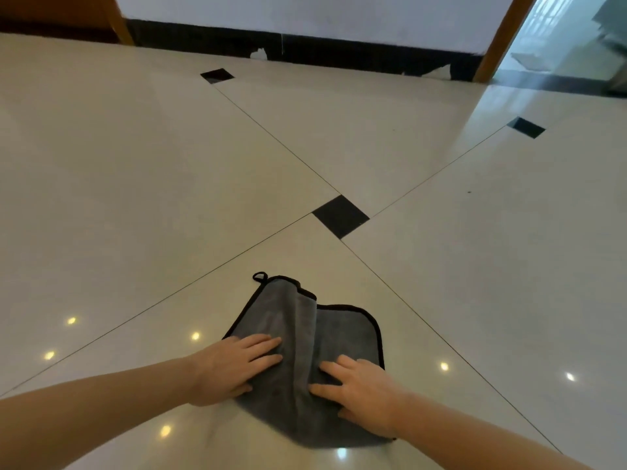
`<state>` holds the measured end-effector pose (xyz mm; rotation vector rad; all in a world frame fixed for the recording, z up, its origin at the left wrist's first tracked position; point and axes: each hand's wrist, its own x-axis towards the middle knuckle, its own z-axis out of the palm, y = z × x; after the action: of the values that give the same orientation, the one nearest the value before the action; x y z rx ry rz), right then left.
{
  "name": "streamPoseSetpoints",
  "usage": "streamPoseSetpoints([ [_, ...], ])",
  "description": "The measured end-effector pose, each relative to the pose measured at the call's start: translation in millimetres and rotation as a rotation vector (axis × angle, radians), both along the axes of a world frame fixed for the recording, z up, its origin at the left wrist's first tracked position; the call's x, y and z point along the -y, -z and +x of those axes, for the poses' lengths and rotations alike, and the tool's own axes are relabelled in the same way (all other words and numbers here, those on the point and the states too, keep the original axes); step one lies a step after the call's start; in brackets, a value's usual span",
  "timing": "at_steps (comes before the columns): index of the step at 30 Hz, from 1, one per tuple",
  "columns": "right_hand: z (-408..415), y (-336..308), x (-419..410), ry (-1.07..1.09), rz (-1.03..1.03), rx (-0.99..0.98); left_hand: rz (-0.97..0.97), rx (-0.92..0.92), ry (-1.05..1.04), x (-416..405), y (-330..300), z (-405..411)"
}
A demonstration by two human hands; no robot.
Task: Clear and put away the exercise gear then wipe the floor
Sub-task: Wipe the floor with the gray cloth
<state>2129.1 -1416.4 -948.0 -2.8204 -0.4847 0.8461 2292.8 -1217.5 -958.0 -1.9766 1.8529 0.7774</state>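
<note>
A grey cloth with black trim and a small hanging loop lies on the glossy cream tile floor, bunched into a ridge down its middle. My left hand presses flat on the cloth's left part, fingers straight and pointing right. On the cloth's right part my right hand presses flat too, fingers spread and pointing left. Both hands sit low in the view, near me. No exercise gear is in view.
Small black inset tiles mark the floor's joints. A white wall with a chipped black skirting runs along the far side. A wooden door frame stands at the upper right, with a doorway beyond it.
</note>
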Motion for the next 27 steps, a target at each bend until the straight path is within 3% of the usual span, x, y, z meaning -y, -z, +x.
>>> streamPoseSetpoints([
  [4, 7.4, -7.6, -28.5, -0.102, 0.047, -0.056, 0.024, -0.016, 0.017, -31.6, 3.2, 3.4],
  [7, 13.9, -6.7, -36.9, -0.132, -0.036, -0.098, 0.001, -0.028, -0.019, -46.9, 2.9, 7.3],
  [14, 54.7, 1.6, -51.9, -0.129, -0.238, -0.082, -0.135, 0.143, -0.299, -82.6, 0.9, 29.5],
  [18, 104.6, 10.9, -59.3, -0.044, -0.267, 0.013, -0.144, 0.242, -0.543, -101.0, 4.6, 56.0],
  [20, 128.9, 15.1, -58.5, 0.026, -0.259, 0.021, -0.174, 0.173, -0.677, -100.9, 8.3, 67.5],
  [27, 183.7, 32.2, -35.3, 0.321, -0.161, 0.051, 0.014, 0.121, -0.761, -62.4, 17.9, 117.0],
])
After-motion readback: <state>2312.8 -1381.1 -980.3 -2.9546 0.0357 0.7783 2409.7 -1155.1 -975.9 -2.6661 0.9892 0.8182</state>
